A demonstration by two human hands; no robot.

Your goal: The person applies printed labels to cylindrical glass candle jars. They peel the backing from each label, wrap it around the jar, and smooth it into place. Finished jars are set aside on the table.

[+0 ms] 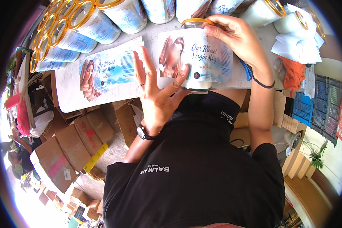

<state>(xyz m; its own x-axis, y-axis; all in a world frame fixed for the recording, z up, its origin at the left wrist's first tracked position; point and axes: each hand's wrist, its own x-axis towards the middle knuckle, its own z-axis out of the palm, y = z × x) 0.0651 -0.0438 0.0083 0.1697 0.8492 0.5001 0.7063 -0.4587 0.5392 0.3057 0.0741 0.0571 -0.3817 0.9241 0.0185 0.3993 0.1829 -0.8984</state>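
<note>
A candle jar with a gold rim [197, 20] lies on the table in front of me, a printed picture label [207, 62] spread over its side. My right hand [237, 38] grips the jar by its rim end, thumb on the near side. Against the label's lower middle rests the thumb of my left hand [155, 93], whose other fingers are spread and hold nothing. Left of that hand lies a small pile of similar labels [116, 66]. How far the label is stuck to the jar I cannot tell.
Rows of labelled, gold-rimmed jars [97, 28] line the table's far side and left. White paper sheets [298, 43] and an orange cloth [293, 72] lie at the right end. Cardboard boxes [60, 155] stand below left; plastic crates [319, 102] are at the right.
</note>
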